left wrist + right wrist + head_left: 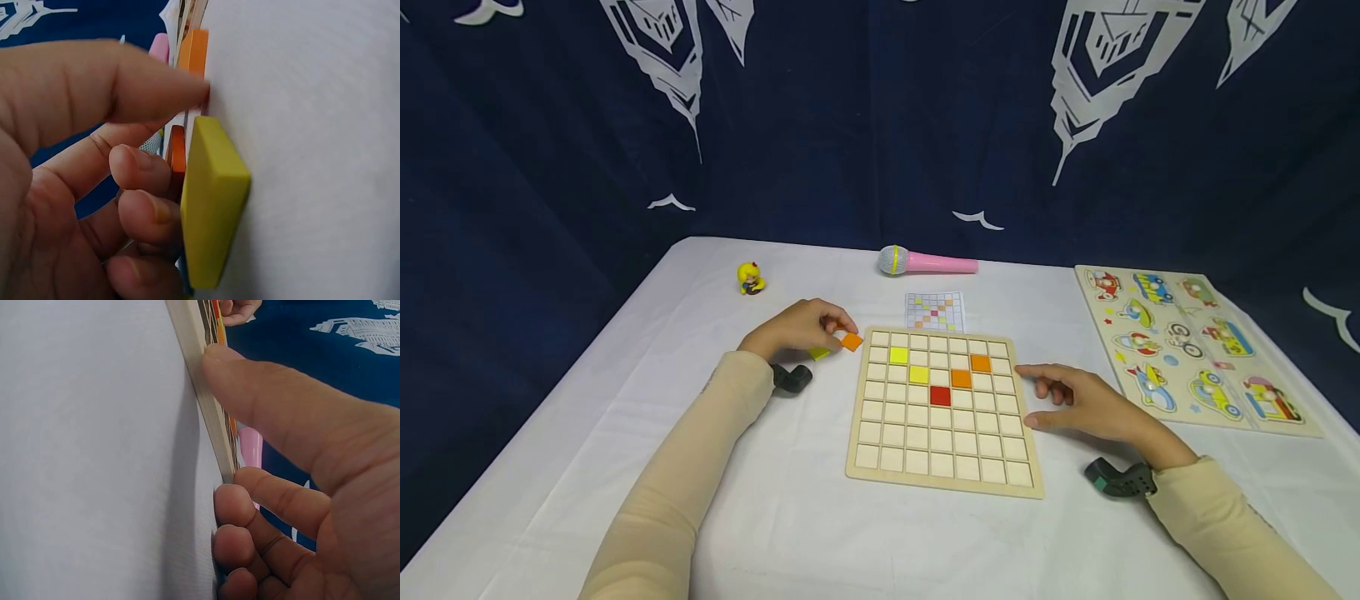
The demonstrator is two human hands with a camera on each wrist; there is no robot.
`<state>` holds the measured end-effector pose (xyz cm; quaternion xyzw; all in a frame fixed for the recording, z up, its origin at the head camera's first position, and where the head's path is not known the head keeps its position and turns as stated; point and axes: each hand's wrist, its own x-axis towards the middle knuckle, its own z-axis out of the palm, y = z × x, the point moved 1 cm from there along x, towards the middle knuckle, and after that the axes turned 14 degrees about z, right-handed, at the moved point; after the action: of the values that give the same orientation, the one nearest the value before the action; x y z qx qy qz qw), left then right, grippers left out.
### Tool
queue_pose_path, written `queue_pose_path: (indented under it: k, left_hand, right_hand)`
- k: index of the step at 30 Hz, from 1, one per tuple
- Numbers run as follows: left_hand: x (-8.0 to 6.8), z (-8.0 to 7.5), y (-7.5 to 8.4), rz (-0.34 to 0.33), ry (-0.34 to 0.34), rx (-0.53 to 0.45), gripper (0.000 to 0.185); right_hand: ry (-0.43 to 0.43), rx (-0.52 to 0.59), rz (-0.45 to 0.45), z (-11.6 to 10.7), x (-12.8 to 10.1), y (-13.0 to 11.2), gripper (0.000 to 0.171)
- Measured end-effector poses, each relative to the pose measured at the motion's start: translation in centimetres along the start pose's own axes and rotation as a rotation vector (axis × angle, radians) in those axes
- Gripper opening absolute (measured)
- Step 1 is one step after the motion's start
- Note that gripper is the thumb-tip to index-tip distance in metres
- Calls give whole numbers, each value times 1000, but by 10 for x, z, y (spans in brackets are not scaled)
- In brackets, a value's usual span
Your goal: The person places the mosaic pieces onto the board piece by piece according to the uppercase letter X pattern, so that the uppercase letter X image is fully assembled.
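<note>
Left hand (797,329) rests on white tablecloth (775,517) beside top-left corner of pale wooden grid board (945,410), fingers curled over small stack of square tiles; orange square tile (852,341) and yellow square tile (212,200) lie flat at fingertips. Right hand (1086,404) lies relaxed, holding nothing, thumb touching board's right edge. Risks, judged: loose grip lets stacked tiles slide apart; dragging orange tile may catch board rim; light thumb contact may let board shift, unseating placed yellow, orange and red tiles.
</note>
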<state>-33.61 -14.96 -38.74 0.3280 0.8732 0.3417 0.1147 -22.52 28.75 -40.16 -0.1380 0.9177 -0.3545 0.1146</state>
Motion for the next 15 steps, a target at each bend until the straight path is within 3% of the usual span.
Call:
queue_pose_path:
  k: [15]
  left_hand:
    - [1,0,6,61,39,-7,19]
  right_hand:
    - [-3,6,-4,0,0,1,69]
